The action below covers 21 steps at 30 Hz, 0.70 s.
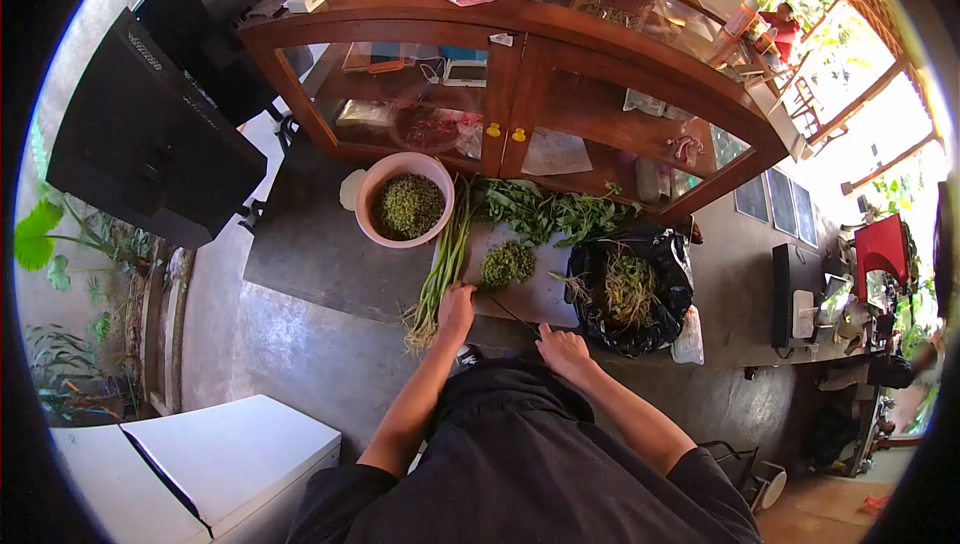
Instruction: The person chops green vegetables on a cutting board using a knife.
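My left hand (pixel 457 312) is closed at the side of a bunch of scallions (pixel 452 259), seemingly gripping stalks, though its fingers are partly hidden. The roots hang over the counter's near edge. In my right hand (pixel 565 349) is a knife (pixel 512 314), its thin blade pointing left toward my left hand. A heap of chopped scallions (pixel 508 264) lies on the cutting board (pixel 548 269), just beyond the blade. Leafy green stems (pixel 550 212) are spread along the board's far side. At the left, a pink bowl (pixel 365 219) holds more chopped greens (pixel 408 207).
A black plastic bag (pixel 590 319) with roots and trimmings (pixel 630 289) stands right of the board. Behind the counter (pixel 300 259) is a wooden glass-door cabinet (pixel 510 94). A white appliance (pixel 235 454) is at lower left. A person in red (pixel 783 29) is far off at upper right.
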Tool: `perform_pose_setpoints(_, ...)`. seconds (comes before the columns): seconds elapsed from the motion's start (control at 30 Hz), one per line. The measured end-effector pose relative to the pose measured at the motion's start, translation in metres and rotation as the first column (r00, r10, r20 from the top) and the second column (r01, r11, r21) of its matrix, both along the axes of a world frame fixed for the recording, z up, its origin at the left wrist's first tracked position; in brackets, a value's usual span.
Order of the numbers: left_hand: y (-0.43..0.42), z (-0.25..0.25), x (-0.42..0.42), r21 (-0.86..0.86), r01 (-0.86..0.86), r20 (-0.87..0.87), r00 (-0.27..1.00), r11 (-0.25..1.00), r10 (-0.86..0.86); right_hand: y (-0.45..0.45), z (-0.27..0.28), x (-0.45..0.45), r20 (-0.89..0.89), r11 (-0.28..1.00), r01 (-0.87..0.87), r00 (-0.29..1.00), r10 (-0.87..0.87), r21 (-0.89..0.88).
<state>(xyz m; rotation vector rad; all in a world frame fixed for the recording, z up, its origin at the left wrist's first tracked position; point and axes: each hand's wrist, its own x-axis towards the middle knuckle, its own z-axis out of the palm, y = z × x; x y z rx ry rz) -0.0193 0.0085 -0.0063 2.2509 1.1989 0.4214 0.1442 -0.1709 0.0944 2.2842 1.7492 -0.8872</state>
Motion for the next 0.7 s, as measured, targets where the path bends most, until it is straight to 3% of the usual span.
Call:
perform_pose_setpoints(0.17,0.001,0.001,-0.001,0.026,0.016,0.082,0.996,1.000,-0.019,0.003,-0.009,-0.005,-0.025,0.998,0.035,0.999,-0.037,-0.052)
perform_pose_setpoints(0.23,0.000,0.005,0.000,0.031,0.010,0.077,0.997,0.999,-0.013,0.001,-0.038,-0.007,-0.067,0.988,0.147,0.986,-0.150,-0.052)
perform_pose_setpoints(0.43,-0.001,-0.005,0.004,0.036,-0.006,0.037,0.999,0.999,0.005,0.016,-0.075,-0.009,-0.164,0.986,0.161,0.975,-0.151,0.046)
perform_pose_setpoints(0.7,0.001,-0.009,0.001,0.014,-0.024,0.054,0.998,1.000,0.024,-0.015,-0.076,0.008,-0.107,0.992,0.127,0.986,-0.126,-0.004)
